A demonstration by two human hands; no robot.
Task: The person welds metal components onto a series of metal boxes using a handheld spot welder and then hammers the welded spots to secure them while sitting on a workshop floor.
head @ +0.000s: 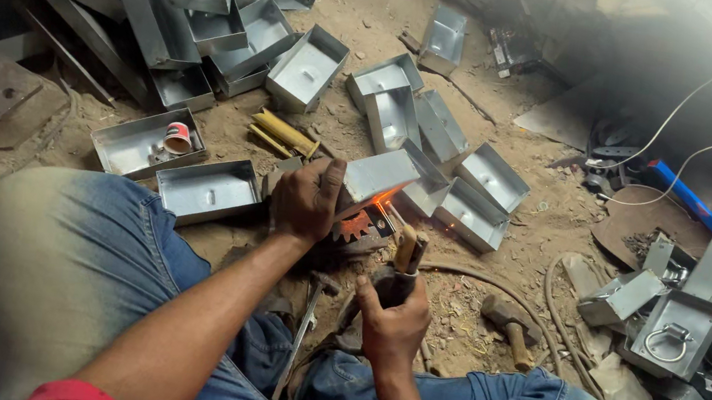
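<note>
Head view: the left hand has its fingers closed around a metal box, tilted on the dirt floor between the knees; the right hand grips a welding holder, its rod tip touching the box's lower edge amid an orange glow; a hammer lies near the right hand; more boxes are piled beyond.
</note>
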